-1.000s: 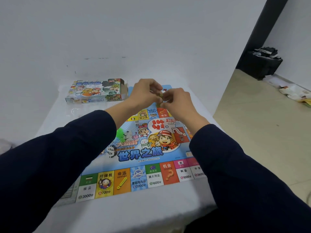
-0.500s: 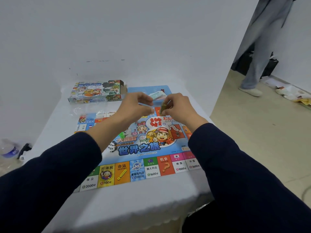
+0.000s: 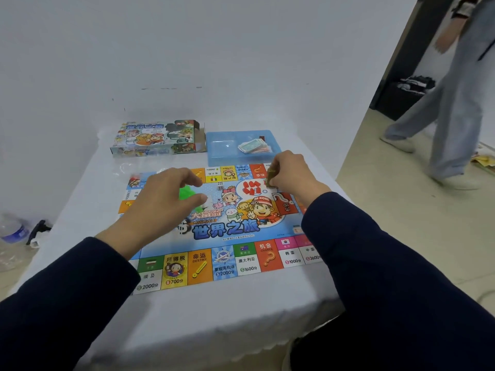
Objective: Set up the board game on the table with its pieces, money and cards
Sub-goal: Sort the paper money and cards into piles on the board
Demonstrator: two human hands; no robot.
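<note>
Olive card stack (image 3: 271,178) pinched in right hand (image 3: 290,174) grip; left hand (image 3: 163,199) grip released over green pieces (image 3: 187,193).

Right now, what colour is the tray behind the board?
Light blue, translucent-looking tray, holding a stack of paper money; the head view, the only one, shows it.

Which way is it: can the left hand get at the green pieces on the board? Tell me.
Probably yes. The left hand hovers open right beside the green pieces on the board, and nothing lies between them; the right hand is off to the side.
</note>
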